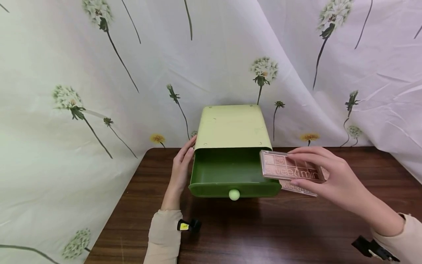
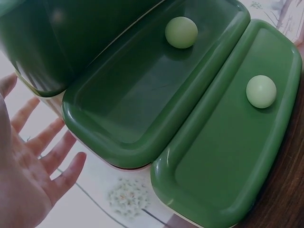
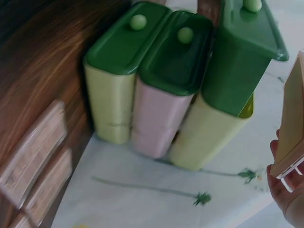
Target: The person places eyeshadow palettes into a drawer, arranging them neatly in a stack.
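Note:
A storage unit (image 1: 232, 124) with pale yellow and pink bodies and green drawer fronts stands on the table. Its top drawer (image 1: 234, 190), with a round light green knob (image 1: 234, 194), is pulled out. My left hand (image 1: 180, 170) is at the unit's left side, fingers extended in the left wrist view; whether they touch it is unclear. Between the thumb and fingers of my right hand (image 1: 324, 172) is a flat eyeshadow palette (image 1: 285, 167), its near end over the drawer's right edge. Another palette (image 1: 300, 188) shows partly beneath it. Some of the drawer's inside is hidden.
Below the pulled-out drawer, the middle drawer (image 3: 175, 52) and bottom drawer (image 3: 126, 40) are closed. More palettes (image 3: 35, 147) lie on the brown wooden table (image 1: 138, 220) right of the unit. A white dandelion-print cloth (image 1: 214, 55) hangs behind.

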Tool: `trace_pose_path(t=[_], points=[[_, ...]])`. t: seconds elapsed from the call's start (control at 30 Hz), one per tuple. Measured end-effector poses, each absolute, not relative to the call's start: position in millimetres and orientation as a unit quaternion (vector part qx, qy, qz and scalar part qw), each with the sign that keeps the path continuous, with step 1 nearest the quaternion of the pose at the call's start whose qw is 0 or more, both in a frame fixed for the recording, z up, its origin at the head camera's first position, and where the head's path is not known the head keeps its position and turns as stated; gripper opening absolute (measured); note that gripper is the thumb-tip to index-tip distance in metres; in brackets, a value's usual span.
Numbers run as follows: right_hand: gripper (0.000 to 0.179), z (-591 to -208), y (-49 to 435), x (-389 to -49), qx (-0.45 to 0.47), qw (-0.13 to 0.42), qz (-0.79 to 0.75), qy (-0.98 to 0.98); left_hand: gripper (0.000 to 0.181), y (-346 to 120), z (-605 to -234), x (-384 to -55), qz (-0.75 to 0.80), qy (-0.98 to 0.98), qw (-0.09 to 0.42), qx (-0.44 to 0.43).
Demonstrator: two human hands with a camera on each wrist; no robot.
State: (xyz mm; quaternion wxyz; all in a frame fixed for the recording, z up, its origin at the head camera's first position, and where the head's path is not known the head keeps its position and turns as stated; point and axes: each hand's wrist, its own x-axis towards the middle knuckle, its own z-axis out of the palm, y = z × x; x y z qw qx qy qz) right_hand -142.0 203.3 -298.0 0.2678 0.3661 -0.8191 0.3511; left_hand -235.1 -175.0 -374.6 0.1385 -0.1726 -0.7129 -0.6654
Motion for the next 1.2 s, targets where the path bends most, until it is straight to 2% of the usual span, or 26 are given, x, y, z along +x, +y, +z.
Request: trace_pose_path(t=[0.27, 0.5, 0.73, 1.2], points=[[0.062, -290, 174, -150, 0.380, 0.251, 0.363, -0.813, 0.043, -177, -375, -236, -0.660, -0.717, 0.144, -0.169], [0.054, -283, 151, -154, 0.360, 0.201, 0.350, -0.841, 0.044, -176, -375, -235, -0.666, -0.713, 0.143, -0.168], [0.050, -280, 131, -161, 0.392, 0.161, 0.361, -0.830, 0.043, -177, -373, -237, -0.663, -0.716, 0.146, -0.162], [0.043, -280, 105, -181, 0.380, 0.007, 0.337, -0.861, 0.044, -172, -375, -235, -0.666, -0.712, 0.148, -0.170]])
